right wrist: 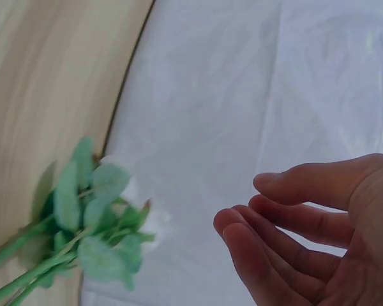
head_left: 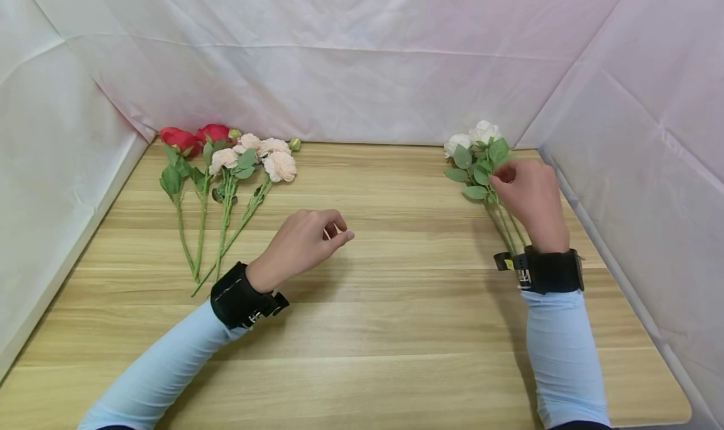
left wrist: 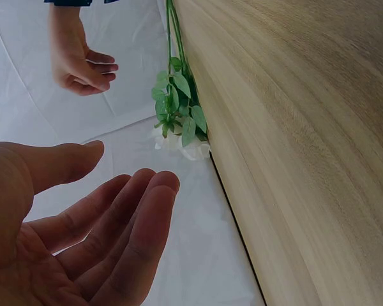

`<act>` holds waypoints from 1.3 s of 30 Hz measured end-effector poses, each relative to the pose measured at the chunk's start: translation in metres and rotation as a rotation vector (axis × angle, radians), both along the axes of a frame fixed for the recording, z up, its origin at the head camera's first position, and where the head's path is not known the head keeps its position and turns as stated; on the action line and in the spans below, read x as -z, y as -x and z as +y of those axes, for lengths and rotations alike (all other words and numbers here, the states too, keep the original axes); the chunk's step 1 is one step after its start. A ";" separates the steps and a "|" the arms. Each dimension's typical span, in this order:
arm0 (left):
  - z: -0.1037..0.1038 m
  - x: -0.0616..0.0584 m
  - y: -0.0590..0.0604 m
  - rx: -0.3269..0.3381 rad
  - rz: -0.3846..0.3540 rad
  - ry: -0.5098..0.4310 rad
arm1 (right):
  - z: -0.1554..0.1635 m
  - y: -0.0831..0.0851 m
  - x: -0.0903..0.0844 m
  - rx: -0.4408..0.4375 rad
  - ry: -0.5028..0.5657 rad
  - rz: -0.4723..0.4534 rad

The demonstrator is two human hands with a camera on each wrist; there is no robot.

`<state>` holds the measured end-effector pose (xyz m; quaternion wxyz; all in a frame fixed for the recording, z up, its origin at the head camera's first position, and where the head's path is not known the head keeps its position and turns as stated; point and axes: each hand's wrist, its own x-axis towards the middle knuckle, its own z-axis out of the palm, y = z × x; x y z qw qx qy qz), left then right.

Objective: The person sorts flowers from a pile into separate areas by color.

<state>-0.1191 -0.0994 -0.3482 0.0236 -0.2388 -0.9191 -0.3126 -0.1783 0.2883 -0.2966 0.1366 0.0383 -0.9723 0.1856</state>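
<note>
My right hand (head_left: 532, 194) is raised near the white flowers (head_left: 472, 139), overlapping their leaves and stems in the head view. In the right wrist view that hand (right wrist: 300, 236) holds nothing; thumb and fingers bend loosely toward each other, apart from the green leaves (right wrist: 105, 217). Over the middle of the table hovers my left hand (head_left: 302, 244), relaxed and holding nothing, with a gap between thumb and fingers. Nearest to it are the pale pink flowers (head_left: 279, 166), lying with their long stems toward me. Two red flowers (head_left: 180, 139) lie to their left.
A wood-grain table (head_left: 384, 329) carries the flowers, their heads near its far edge. White cloth (head_left: 339, 84) hangs behind and along both sides. Each wrist wears a black strap (head_left: 237, 297) over a light blue sleeve (head_left: 170, 361).
</note>
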 end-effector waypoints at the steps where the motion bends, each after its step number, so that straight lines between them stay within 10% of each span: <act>1: 0.000 0.000 0.000 0.000 0.001 0.001 | -0.004 -0.002 -0.003 -0.014 0.002 0.004; 14: 0.000 -0.001 0.001 0.002 0.009 0.003 | -0.063 -0.019 -0.012 -0.313 0.070 -0.086; 28: -0.001 -0.002 0.002 -0.010 0.011 0.003 | -0.125 -0.023 0.036 -0.603 -0.026 -0.244; 39: -0.007 -0.001 0.008 -0.014 -0.046 0.053 | -0.135 -0.028 0.047 -0.632 -0.064 -0.269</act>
